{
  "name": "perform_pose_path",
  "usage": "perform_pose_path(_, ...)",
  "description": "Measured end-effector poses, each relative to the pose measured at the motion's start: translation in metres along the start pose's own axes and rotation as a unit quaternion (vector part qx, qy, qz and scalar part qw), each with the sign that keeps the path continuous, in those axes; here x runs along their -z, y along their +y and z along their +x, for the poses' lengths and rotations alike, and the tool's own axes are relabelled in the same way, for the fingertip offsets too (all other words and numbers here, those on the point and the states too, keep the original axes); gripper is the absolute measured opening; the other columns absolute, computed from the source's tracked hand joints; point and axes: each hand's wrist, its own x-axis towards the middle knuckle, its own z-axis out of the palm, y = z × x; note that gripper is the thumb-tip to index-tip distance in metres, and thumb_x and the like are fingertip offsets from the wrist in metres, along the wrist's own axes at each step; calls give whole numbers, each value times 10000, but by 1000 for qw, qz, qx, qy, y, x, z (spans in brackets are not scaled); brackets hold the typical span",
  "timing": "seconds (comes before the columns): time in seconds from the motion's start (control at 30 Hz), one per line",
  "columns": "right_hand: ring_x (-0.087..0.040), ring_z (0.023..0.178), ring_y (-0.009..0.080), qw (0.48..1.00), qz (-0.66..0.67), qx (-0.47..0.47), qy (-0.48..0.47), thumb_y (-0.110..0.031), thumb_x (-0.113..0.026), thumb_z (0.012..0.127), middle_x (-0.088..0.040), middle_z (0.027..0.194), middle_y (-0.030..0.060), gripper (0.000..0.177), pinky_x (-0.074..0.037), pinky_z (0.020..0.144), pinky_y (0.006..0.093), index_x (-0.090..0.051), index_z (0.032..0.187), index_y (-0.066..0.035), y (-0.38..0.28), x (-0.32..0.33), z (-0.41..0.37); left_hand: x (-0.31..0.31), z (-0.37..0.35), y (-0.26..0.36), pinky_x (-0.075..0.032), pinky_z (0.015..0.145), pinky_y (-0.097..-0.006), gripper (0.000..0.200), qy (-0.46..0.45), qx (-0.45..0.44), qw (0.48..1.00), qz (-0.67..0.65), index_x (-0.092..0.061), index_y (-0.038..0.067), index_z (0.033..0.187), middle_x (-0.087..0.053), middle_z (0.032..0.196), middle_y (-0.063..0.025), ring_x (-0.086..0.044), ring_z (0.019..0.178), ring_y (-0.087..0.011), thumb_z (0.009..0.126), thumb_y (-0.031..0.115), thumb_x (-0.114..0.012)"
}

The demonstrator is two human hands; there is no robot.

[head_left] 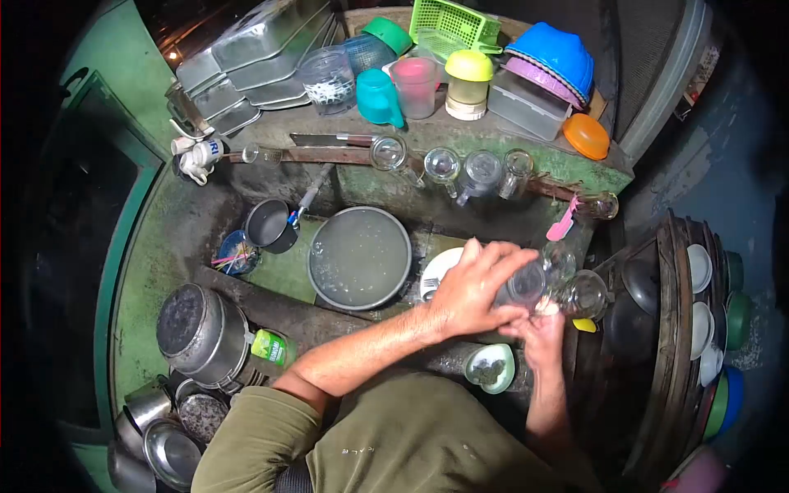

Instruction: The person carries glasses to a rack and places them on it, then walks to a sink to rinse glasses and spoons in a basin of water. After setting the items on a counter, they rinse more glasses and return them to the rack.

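My left hand (pixel 472 296) is curled round a clear glass (pixel 524 282), right of the basin. Below and right of it, my right hand (pixel 538 333) is closed near the glasses; what its fingers hold, if anything, is partly hidden. More clear glass vessels (pixel 583 294) stand close beside both hands. A white plate with a fork (pixel 440 269) lies partly behind my left wrist. The round basin (pixel 359 258) holds cloudy water. Below the hands is a pale green bowl (pixel 490 368) with something dark in it.
Glass mugs (pixel 442 164) hang along a rail behind the basin. Plastic tubs and metal trays (pixel 271 49) fill the ledge. A dark pan (pixel 271 226) and large pot (pixel 201 333) are at left. A wooden dish rack (pixel 670 329) stands at right.
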Motion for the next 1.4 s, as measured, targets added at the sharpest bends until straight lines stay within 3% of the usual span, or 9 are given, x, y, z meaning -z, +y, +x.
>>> perform_pose_path(0.13, -673, 840, 295, 984, 153, -89, 4, 35, -631, 822, -633, 914, 149, 218, -607, 651, 406, -532, 1015, 22, 40, 9, -41, -14, -29, -10, -468, 828, -397, 700, 10, 3, 994, -107, -470, 22, 1283, -513, 1185, -167, -522, 998, -308, 728, 318, -778)
perform_pose_path(0.2, -672, 852, 330, 972, 216, -85, 18, -7, -645, 837, -641, 918, 166, 157, -589, 711, 458, -553, 962, 14, 57, 12, -60, -23, -39, -42, -432, 905, -440, 766, 125, 154, 945, -261, -378, 7, 1339, -419, 1295, -191, -519, 1018, -322, 739, 270, -774)
perform_pose_path(0.27, -666, 876, 309, 974, 206, -89, 15, -18, -651, 839, -645, 952, 168, 184, -577, 769, 450, -563, 998, 13, 59, 12, -74, -24, -28, -85, -385, 993, -439, 947, 215, 309, 906, -193, -235, -31, 1386, -297, 1368, -241, -443, 1166, -342, 706, 282, -814)
perform_pose_path(0.37, -656, 904, 278, 974, 217, -50, 26, -20, -652, 842, -649, 979, 155, 213, -561, 818, 433, -569, 1036, 7, 54, 3, -85, -65, 2, -136, -306, 1065, -464, 1243, 310, 314, 898, 18, -89, -61, 1400, -210, 1360, -285, -286, 1263, -380, 557, 357, -902)
perform_pose_path(0.47, -649, 893, 229, 978, 199, -60, 25, -28, -660, 835, -646, 962, 122, 277, -554, 846, 412, -551, 1089, -4, 52, 6, -93, -91, 35, -155, -318, 1058, -456, 1149, 412, 369, 833, -14, -120, -34, 1381, -196, 1364, -271, -308, 1239, -365, 585, 270, -890)
perform_pose_path(0.77, -642, 951, 289, 979, 188, -75, 31, -4, -629, 835, -619, 1080, 171, 407, -553, 828, 425, -481, 1214, -8, 41, 21, -116, -84, 75, -175, -463, 883, -349, 818, 549, 277, 784, -84, -310, -24, 1239, -307, 1255, -211, -447, 1077, -299, 596, 25, -812)
perform_pose_path(0.9, -656, 925, 306, 979, 194, -63, 24, -57, -658, 842, -628, 1079, 191, 439, -559, 808, 431, -464, 1231, 4, 56, 38, -127, -80, 76, -180, -462, 854, -367, 724, 558, 344, 749, -96, -358, -14, 1204, -353, 1219, -226, -444, 1098, -308, 614, 14, -775)
perform_pose_path(1.07, -660, 906, 283, 976, 209, -58, 15, -33, -650, 840, -645, 1034, 163, 377, -563, 812, 419, -509, 1188, 5, 46, 43, -127, -89, 80, -221, -464, 770, -355, 333, 515, 348, 783, 11, -541, -23, 940, -591, 839, -147, -593, 825, -259, 680, 78, -724)
perform_pose_path(1.4, -644, 941, 290, 980, 192, -38, 41, -73, -668, 838, -638, 1028, 133, 383, -546, 850, 423, -499, 1177, -25, 40, 61, -133, -71, 98, -203, -460, 556, -252, 245, 583, 139, 738, -311, -451, 86, 819, -506, 740, 12, -512, 630, -88, 729, -107, -573)
